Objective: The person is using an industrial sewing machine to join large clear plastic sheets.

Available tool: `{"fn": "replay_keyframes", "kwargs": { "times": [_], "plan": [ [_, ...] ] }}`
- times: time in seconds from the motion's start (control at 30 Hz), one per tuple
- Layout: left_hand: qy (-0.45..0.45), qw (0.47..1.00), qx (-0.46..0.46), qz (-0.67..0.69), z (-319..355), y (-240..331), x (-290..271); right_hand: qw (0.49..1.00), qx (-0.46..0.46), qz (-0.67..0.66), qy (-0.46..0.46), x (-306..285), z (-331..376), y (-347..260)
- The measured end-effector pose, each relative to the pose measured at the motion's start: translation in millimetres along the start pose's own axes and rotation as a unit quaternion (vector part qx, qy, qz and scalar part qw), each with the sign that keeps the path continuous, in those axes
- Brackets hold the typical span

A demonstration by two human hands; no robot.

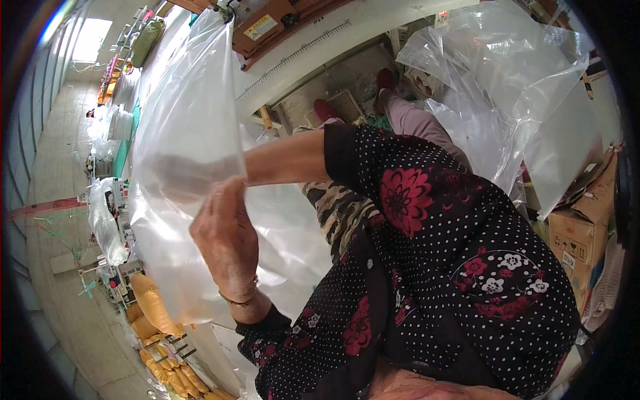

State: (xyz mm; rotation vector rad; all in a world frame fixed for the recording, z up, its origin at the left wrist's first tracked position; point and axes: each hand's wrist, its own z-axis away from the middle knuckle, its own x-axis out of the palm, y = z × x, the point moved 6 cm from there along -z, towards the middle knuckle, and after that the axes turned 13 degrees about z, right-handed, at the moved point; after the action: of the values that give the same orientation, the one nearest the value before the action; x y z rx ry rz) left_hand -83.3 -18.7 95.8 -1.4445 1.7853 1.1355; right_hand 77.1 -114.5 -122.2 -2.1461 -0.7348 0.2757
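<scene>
Left of centre, left hand (227, 233): thumb and fingers drawn together at the free edge of the clear plastic, apparently pinching it; fingertips blurred. Bracelet (239, 301) at the wrist.
Right hand (175, 177): farther left, seen only as a hazy shape through the plastic; whether it grasps anything, cannot tell.
Clear plastic (190, 100): one large sheet or bag, filling the left-centre from the top edge to the lower left; one side runs straight down to the left fingertips.
State of the work, as judged: plastic raised and spread out, both hands engaged with it; not yet laid down or let go. Handling seems midway; the amount left cannot be told.
Brown machine (267, 27): top centre, just beside the plastic's upper end; any join between them unclear.
Plastic heap (487, 73): upper right, loose and crumpled, well apart from both hands; finished or waiting, cannot tell.
Cardboard box (573, 233): right edge, below the heap.
Yellow bundles (155, 300): lower left, beyond the plastic.
</scene>
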Motion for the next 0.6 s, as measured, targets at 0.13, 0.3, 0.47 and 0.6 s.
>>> {"fn": "replay_keyframes", "kwargs": {
  "times": [0.13,0.3,0.47,0.6],
  "plan": [
    [-0.101,0.993,-0.023,-0.054,39.7,-18.9,54.3,0.984,-0.122,0.075,0.106,15.7,22.6,-37.3],
    [-0.014,0.993,-0.113,0.013,83.1,-66.1,113.4,0.984,0.093,0.138,-0.059,-93.8,79.9,-39.8],
    [-0.019,0.985,-0.164,0.052,63.8,-43.7,119.6,0.985,0.013,0.087,-0.149,-92.6,110.0,-42.6],
    [0.000,0.979,-0.199,0.051,77.4,-68.3,136.4,0.952,-0.053,0.107,-0.283,-79.2,118.7,-39.2]
  ]
}}
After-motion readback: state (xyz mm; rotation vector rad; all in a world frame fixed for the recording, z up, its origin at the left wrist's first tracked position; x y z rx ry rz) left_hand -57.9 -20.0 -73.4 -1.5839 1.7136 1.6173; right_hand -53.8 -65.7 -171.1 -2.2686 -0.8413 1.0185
